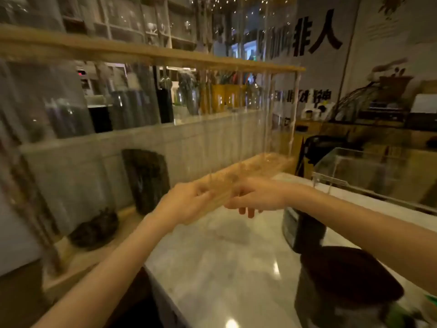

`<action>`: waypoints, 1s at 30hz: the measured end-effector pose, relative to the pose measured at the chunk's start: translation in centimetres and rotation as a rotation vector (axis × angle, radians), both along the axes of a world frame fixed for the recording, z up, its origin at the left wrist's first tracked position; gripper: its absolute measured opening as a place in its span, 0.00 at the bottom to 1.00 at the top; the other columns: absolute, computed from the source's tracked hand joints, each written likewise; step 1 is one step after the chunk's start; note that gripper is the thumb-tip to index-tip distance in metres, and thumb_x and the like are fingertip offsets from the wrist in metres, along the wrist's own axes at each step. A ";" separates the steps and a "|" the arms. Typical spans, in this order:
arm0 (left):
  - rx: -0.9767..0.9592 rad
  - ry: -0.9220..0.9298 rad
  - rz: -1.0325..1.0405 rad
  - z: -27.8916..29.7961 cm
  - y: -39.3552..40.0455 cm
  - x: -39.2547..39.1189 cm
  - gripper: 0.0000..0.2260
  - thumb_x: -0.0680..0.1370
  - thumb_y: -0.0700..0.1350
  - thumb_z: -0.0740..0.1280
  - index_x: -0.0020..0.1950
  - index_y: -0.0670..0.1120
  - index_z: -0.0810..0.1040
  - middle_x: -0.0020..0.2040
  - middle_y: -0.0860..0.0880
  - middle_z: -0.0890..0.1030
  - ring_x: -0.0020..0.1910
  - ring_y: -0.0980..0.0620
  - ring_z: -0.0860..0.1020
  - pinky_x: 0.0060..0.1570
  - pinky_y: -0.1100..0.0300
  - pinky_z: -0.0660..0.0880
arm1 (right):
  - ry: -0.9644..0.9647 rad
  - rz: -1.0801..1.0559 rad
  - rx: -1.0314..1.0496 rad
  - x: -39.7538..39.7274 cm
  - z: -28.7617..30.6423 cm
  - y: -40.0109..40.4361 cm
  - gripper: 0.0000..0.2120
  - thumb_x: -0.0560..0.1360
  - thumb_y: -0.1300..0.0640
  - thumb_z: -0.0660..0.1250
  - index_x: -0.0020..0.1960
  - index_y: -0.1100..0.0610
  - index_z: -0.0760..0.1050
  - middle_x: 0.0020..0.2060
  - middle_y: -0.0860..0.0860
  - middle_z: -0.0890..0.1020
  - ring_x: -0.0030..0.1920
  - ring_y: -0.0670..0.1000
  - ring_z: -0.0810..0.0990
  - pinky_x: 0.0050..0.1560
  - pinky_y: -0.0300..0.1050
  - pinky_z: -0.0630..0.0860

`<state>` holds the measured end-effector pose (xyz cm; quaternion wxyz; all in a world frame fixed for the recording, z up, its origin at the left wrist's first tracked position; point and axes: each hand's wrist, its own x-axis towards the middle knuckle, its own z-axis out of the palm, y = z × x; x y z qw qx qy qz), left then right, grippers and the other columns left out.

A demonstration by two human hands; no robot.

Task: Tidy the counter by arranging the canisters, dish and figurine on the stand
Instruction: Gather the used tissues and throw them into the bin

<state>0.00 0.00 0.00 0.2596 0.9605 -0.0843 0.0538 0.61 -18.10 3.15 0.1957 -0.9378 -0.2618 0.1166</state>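
Note:
The view is motion-blurred. The stand is a long wooden top board [179, 59] on clear legs, with a lower wooden board [264, 165] above the marble counter [224, 268]. My left hand [186, 203] and my right hand [259, 197] both grip the near end of that lower board, left hand on its left side, right hand on its right. A dark-lidded canister [347, 278] stands at the near right of the counter, and another dark container [303, 229] is just behind it. I cannot make out a dish or a figurine.
Glass jars with dark contents [94, 229] [146, 181] stand on a wooden ledge at the left, below a shelf of several more jars. A clear box [369, 171] sits at the counter's far right. The counter's left edge drops off near my left forearm.

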 end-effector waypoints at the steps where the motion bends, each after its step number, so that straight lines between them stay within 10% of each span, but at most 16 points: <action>1: 0.006 0.026 0.006 -0.7 0.5 -0.5 0.18 0.77 0.54 0.58 0.63 0.48 0.73 0.58 0.45 0.79 0.53 0.45 0.78 0.55 0.47 0.77 | 0.030 0.012 -0.062 0.3 -0.7 0.7 0.17 0.75 0.46 0.61 0.55 0.57 0.76 0.47 0.55 0.82 0.44 0.54 0.82 0.45 0.50 0.79; 17: 0.186 -0.036 -0.013 -10.7 3.5 0.4 0.13 0.77 0.47 0.59 0.61 0.51 0.75 0.61 0.49 0.75 0.60 0.51 0.71 0.60 0.51 0.72 | 0.010 0.111 -0.494 7.0 -8.3 3.3 0.26 0.72 0.58 0.65 0.68 0.55 0.62 0.63 0.59 0.73 0.60 0.59 0.72 0.55 0.48 0.70; 30: 0.141 -0.036 -0.025 -9.0 2.3 1.7 0.12 0.75 0.41 0.62 0.57 0.49 0.76 0.55 0.46 0.79 0.48 0.53 0.76 0.48 0.58 0.76 | -0.059 0.190 -0.387 7.3 -8.1 2.4 0.12 0.70 0.66 0.63 0.52 0.60 0.78 0.42 0.55 0.79 0.34 0.51 0.74 0.33 0.41 0.72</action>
